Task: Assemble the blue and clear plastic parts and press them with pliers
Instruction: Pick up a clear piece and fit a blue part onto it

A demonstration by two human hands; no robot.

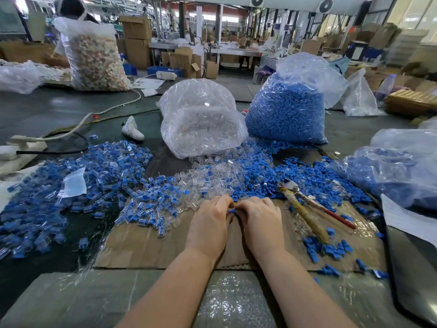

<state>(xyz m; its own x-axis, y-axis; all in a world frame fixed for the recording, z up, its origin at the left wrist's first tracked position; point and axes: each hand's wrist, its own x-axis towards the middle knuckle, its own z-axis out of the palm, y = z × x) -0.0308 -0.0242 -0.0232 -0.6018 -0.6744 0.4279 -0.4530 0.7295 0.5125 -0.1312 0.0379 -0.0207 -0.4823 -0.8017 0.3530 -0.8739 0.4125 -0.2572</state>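
My left hand (210, 221) and my right hand (260, 221) meet over a cardboard sheet (151, 247), fingers curled around one small blue plastic part (232, 211) pinched between them. Any clear part in my fingers is hidden. Loose clear parts (208, 176) and loose blue parts (260, 176) lie heaped just beyond my hands. A spread of joined blue-and-clear pieces (78, 185) covers the left. The pliers (305, 204), with wrapped yellow and red handles, lie to the right of my right hand, untouched.
A bag of clear parts (201, 119) and a bag of blue parts (288, 107) stand behind the heaps. Another bag with blue parts (402, 162) lies at the right. Cables and a power strip (23, 145) sit at the left. A person sits far back left.
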